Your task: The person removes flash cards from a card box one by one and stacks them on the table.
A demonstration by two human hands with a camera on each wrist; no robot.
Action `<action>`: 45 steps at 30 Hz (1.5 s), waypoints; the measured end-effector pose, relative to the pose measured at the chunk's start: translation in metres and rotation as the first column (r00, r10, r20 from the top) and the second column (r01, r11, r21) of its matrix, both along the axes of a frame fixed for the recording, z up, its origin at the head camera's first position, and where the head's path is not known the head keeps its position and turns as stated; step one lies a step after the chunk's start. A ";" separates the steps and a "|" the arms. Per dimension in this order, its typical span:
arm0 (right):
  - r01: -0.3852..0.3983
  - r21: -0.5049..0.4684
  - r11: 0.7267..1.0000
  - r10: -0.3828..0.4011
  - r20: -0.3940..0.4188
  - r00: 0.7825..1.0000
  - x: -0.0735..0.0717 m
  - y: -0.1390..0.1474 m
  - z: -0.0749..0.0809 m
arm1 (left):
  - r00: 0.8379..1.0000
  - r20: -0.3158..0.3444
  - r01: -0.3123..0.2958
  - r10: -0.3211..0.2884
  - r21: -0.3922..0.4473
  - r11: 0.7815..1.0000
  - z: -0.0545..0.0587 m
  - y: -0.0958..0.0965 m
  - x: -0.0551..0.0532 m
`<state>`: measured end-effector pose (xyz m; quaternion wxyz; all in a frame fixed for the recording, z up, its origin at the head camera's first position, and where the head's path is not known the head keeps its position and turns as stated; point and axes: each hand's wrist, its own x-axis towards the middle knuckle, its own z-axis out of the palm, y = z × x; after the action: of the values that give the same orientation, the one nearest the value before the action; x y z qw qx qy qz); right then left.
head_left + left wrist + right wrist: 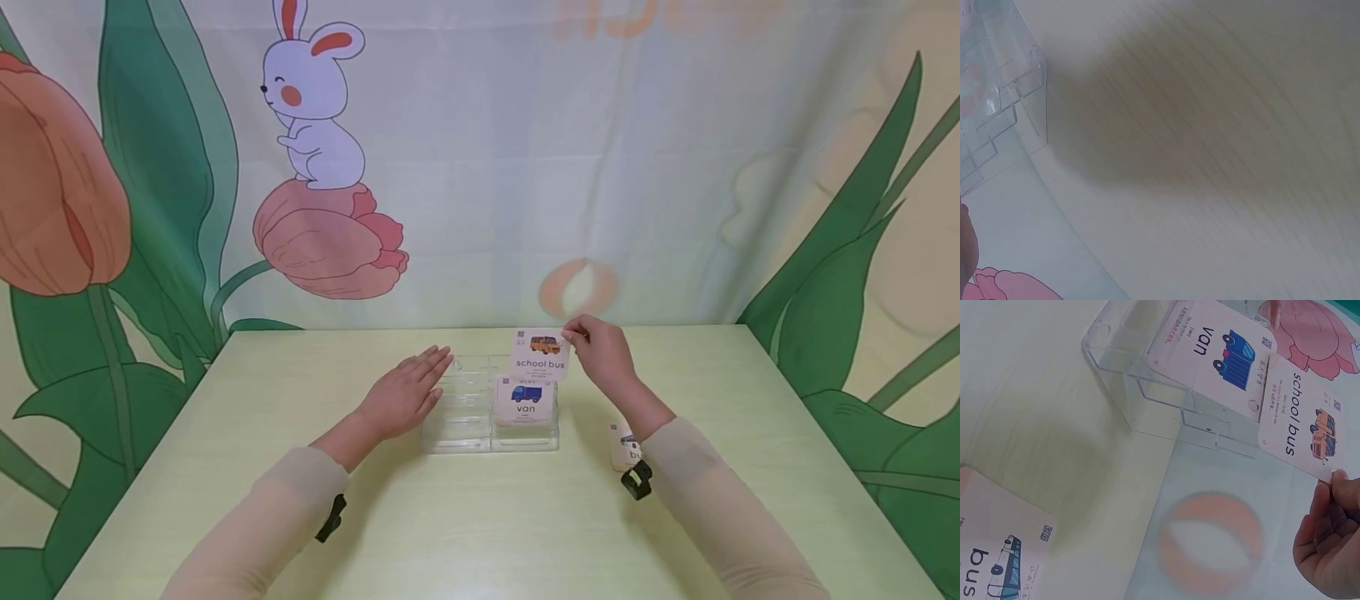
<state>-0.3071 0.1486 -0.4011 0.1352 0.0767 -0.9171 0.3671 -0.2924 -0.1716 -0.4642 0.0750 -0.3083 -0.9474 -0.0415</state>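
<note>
My right hand pinches the upper right corner of a white "school bus" card between thumb and fingers. This card is at the back right of a clear stepped plastic rack. Just in front of it, a "van" card with a blue vehicle leans in the rack's right column. In the right wrist view the school bus card overlaps the edge of the van card. My left hand lies along the rack's left side with its fingers straight, nearest its back left corner.
A "bus" card lies on the table right of the rack, partly under my right forearm in the head view. The pale table meets a printed curtain with a rabbit and tulips along its back edge. Each wrist carries a small black camera.
</note>
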 end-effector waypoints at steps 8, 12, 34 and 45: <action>0.004 -0.007 1.000 -0.004 0.011 1.000 0.000 0.002 0.005 | 1.000 0.009 -0.008 0.008 0.005 1.000 0.001 0.001 0.001; 0.002 -0.015 1.000 -0.002 0.015 1.000 0.000 0.003 0.008 | 1.000 0.014 -0.011 0.011 0.005 1.000 0.001 0.001 0.001; 0.046 -0.019 0.999 -0.044 0.053 0.998 0.002 0.021 0.012 | 1.000 0.013 -0.021 0.021 -0.003 1.000 0.001 0.001 0.001; 0.068 -0.025 0.997 -0.066 0.075 0.995 0.005 0.037 0.010 | 1.000 0.016 -0.020 0.020 -0.004 1.000 0.004 0.002 0.003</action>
<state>-0.3020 0.1852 -0.3907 0.1145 0.0302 -0.9185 0.3773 -0.2898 -0.1695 -0.4607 0.0672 -0.2985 -0.9511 -0.0416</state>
